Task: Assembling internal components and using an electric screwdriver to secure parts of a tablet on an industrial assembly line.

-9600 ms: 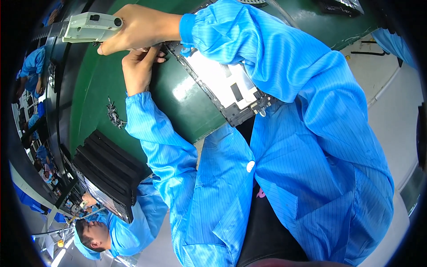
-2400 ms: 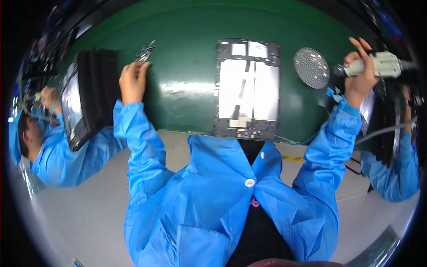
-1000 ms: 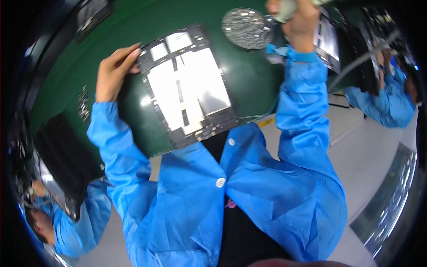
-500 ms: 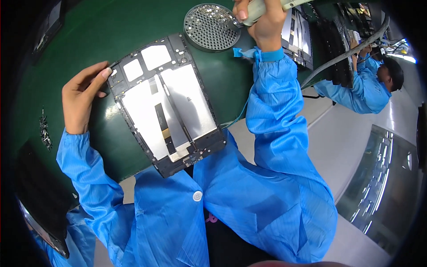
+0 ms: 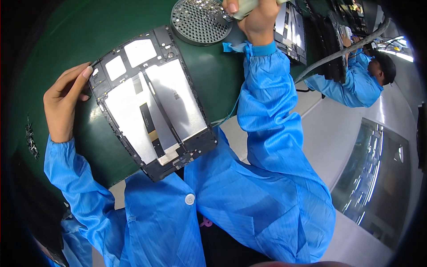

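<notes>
Tilted on the green table edge and overhanging my lap is an opened tablet housing [image 5: 178,98], with silver battery panels, a ribbon cable and a black frame. My left hand [image 5: 64,102] is closed on its far left corner, thumb on top. At the top of the view, my right hand [image 5: 261,22] wraps round a pale electric screwdriver [image 5: 247,8]. The driver's metal tip end is over a round perforated dish [image 5: 196,27] that holds many small silver screws [image 5: 205,6]; whether a screw sits on the tip is too small to tell.
Another opened tablet [image 5: 291,31] lies right of my right wrist, near a row of dark panels [image 5: 329,49]. A thick grey cable [image 5: 338,53] arches there. Dark small parts [image 5: 31,140] lie at the left. A co-worker [image 5: 356,84] in blue sits at the right.
The whole view has shifted, so most things appear farther left. My left hand keeps its hold on the tablet's corner, and my right hand stays with the screwdriver at the dish.
</notes>
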The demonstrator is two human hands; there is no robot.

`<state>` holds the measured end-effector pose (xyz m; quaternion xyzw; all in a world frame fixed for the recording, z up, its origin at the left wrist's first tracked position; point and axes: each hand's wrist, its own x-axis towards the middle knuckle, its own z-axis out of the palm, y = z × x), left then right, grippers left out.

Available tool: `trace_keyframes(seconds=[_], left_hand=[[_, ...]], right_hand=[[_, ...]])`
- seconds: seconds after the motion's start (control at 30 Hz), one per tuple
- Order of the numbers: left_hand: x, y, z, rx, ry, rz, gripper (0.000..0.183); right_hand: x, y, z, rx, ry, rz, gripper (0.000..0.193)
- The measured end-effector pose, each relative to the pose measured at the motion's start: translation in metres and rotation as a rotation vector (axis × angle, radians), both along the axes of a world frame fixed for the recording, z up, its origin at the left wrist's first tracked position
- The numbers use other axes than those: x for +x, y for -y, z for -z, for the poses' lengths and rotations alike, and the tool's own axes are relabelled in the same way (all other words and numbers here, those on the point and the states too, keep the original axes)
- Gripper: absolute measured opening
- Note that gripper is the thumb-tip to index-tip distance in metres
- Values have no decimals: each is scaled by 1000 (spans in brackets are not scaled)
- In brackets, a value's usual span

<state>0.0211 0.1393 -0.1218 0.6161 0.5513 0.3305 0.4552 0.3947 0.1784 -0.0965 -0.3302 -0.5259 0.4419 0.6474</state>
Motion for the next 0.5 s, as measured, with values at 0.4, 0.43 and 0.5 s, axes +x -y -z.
trace_keyframes(seconds=[0.4, 0.43, 0.5], left_hand=[[-1, 0, 2, 17, -39, 19, 19], [0, 1, 2, 19, -66, -4, 19], [0, 1, 1, 23, -90, -25, 20]], right_hand=[[-6, 1, -3, 2, 39, 25, 19], [-6, 2, -4, 5, 51, 33, 19], [-7, 2, -5, 10, 65, 43, 20]])
